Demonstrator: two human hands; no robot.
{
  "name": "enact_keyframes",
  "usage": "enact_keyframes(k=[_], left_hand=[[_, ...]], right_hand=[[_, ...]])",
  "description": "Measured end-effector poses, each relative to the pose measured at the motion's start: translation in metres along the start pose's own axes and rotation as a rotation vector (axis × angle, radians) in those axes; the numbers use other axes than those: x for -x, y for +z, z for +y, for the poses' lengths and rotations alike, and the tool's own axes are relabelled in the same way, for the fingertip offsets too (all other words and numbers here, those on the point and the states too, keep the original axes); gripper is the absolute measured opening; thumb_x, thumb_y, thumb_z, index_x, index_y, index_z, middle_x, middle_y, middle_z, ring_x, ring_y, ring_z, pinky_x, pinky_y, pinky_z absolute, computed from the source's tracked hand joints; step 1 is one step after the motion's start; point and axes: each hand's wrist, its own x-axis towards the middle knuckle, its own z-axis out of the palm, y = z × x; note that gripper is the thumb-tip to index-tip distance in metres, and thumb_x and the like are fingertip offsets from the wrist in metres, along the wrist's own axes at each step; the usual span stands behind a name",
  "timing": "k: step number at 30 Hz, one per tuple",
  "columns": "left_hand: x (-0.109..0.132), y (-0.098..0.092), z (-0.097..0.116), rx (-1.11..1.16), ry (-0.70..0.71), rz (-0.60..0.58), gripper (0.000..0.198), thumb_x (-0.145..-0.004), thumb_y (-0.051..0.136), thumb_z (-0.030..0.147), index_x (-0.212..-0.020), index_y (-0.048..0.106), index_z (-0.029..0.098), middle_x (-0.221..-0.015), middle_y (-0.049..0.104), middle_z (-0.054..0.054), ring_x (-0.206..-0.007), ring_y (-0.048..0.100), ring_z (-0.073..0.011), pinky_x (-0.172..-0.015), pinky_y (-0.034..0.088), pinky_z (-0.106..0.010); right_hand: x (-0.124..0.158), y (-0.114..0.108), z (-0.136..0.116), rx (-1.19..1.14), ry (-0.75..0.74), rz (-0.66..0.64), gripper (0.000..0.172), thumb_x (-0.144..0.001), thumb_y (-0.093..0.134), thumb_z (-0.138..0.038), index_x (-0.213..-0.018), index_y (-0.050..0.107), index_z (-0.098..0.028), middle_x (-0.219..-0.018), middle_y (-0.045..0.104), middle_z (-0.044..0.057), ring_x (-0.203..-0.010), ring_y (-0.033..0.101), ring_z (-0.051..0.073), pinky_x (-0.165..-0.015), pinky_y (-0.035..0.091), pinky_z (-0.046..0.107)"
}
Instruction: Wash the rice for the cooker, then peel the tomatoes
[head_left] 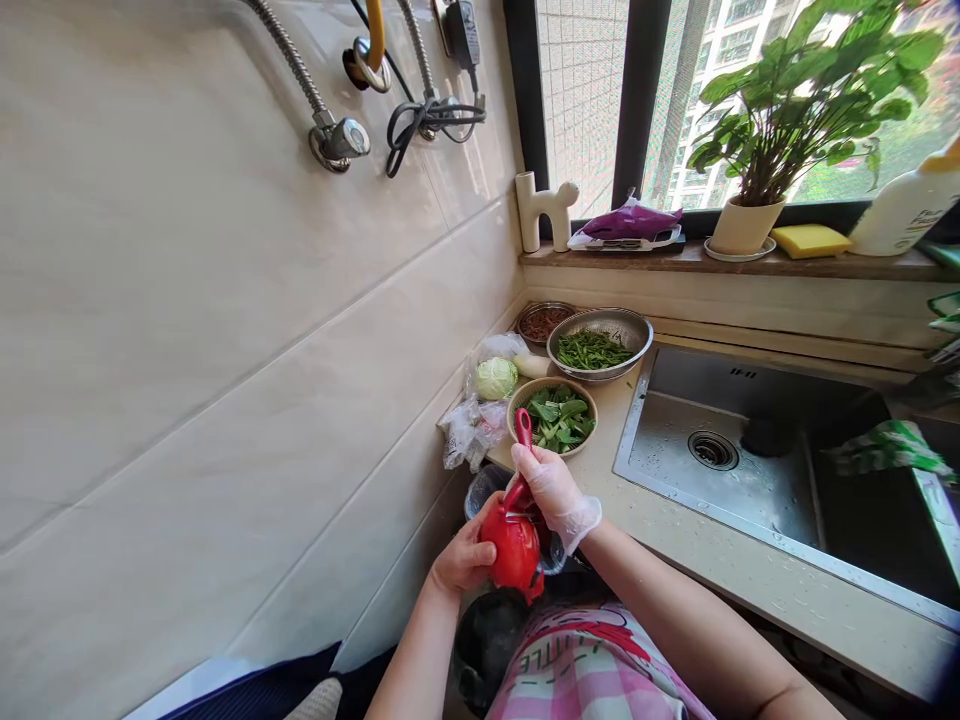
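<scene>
Left hand (466,548): grips red round item (517,552), off front-left corner of surface (613,402). Right hand (551,485): gloved, closed on red-handled peeler (523,428). Step, I judge: peeling. Next stroke calls for steady left grip.

I am wearing a thin, see-through glove (571,516) on my right hand (549,484), its loose cuff (588,517) wrinkling, while my left hand (463,554) is going bare. My pink-and-white checked garment (581,690) is showing green "LITTLE" lettering (561,656) and a red print (619,636).

Beige counter (613,412): metal colander (600,320), basket (514,408), plastic bags (469,436).
</scene>
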Motion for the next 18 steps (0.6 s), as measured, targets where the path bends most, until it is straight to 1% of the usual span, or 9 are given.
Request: enact_keyframes(k=[2, 4, 6, 7, 10, 13, 16, 18], left_hand=[[-0.003, 0.001, -0.003, 0.019, 0.048, 0.054, 0.07, -0.06, 0.083, 0.033, -0.123, 0.057, 0.021, -0.117, 0.064, -0.009, -0.104, 0.061, -0.0253, -0.089, 0.046, -0.035], [-0.006, 0.001, -0.01, 0.09, 0.099, 0.135, 0.058, -0.067, 0.079, 0.036, -0.12, 0.058, 0.023, -0.116, 0.066, -0.007, -0.105, 0.061, -0.0241, -0.092, 0.045, -0.035], [-0.008, -0.001, -0.019, 0.185, 0.113, 0.199, 0.045, -0.077, 0.069, 0.041, -0.118, 0.061, 0.024, -0.112, 0.069, -0.005, -0.104, 0.062, -0.0225, -0.092, 0.046, -0.035], [-0.009, -0.001, -0.023, 0.225, 0.098, 0.21, 0.041, -0.081, 0.064, 0.043, -0.117, 0.062, 0.024, -0.11, 0.07, -0.005, -0.102, 0.063, -0.0222, -0.091, 0.047, -0.035], [-0.008, 0.001, -0.028, 0.274, 0.027, 0.182, 0.042, -0.086, 0.055, 0.048, -0.117, 0.062, 0.021, -0.11, 0.071, -0.008, -0.096, 0.066, -0.0236, -0.084, 0.051, -0.036], [-0.007, 0.007, -0.024, 0.256, 0.023, 0.16, 0.044, -0.084, 0.057, 0.048, -0.117, 0.063, 0.019, -0.11, 0.071, -0.01, -0.092, 0.068, -0.025, -0.08, 0.052, -0.036], [-0.006, 0.009, -0.018, 0.195, 0.037, 0.137, 0.045, -0.083, 0.06, 0.047, -0.118, 0.062, 0.019, -0.106, 0.071, -0.011, -0.085, 0.069, -0.0254, -0.071, 0.053, -0.034], [-0.005, 0.008, -0.017, 0.163, 0.043, 0.116, 0.049, -0.08, 0.062, 0.048, -0.121, 0.059, 0.02, -0.105, 0.07, -0.011, -0.083, 0.069, -0.0264, -0.067, 0.053, -0.034]], right_hand=[[0.0, -0.001, -0.001, 0.003, -0.043, 0.061, 0.041, -0.072, 0.052, -0.062, -0.066, 0.042, -0.023, -0.042, 0.048, -0.005, -0.038, 0.043, 0.011, -0.039, 0.032, 0.024], [0.001, -0.003, -0.001, 0.032, -0.11, 0.12, 0.041, -0.073, 0.051, -0.063, -0.066, 0.044, -0.023, -0.045, 0.051, -0.004, -0.04, 0.045, 0.013, -0.041, 0.034, 0.025], [0.003, -0.003, 0.0, 0.06, -0.169, 0.146, 0.041, -0.074, 0.05, -0.063, -0.067, 0.046, -0.023, -0.047, 0.054, -0.002, -0.042, 0.047, 0.014, -0.042, 0.036, 0.026], [0.005, -0.003, 0.001, 0.058, -0.182, 0.147, 0.041, -0.075, 0.05, -0.063, -0.067, 0.046, -0.023, -0.048, 0.056, -0.002, -0.043, 0.048, 0.014, -0.043, 0.037, 0.026], [0.009, -0.002, 0.0, 0.022, -0.183, 0.133, 0.042, -0.075, 0.051, -0.064, -0.067, 0.048, -0.022, -0.053, 0.061, 0.001, -0.047, 0.053, 0.015, -0.046, 0.041, 0.027], [0.01, -0.002, -0.002, 0.016, -0.17, 0.092, 0.045, -0.073, 0.052, -0.066, -0.068, 0.05, -0.022, -0.055, 0.063, 0.003, -0.047, 0.055, 0.016, -0.048, 0.043, 0.027], [0.009, -0.002, -0.003, 0.015, -0.139, 0.042, 0.047, -0.071, 0.051, -0.069, -0.069, 0.05, -0.022, -0.051, 0.061, 0.002, -0.044, 0.053, 0.015, -0.044, 0.04, 0.026], [0.007, -0.003, -0.003, 0.016, -0.134, 0.044, 0.048, -0.071, 0.05, -0.07, -0.067, 0.048, -0.022, -0.048, 0.059, 0.001, -0.043, 0.052, 0.015, -0.043, 0.039, 0.026]])
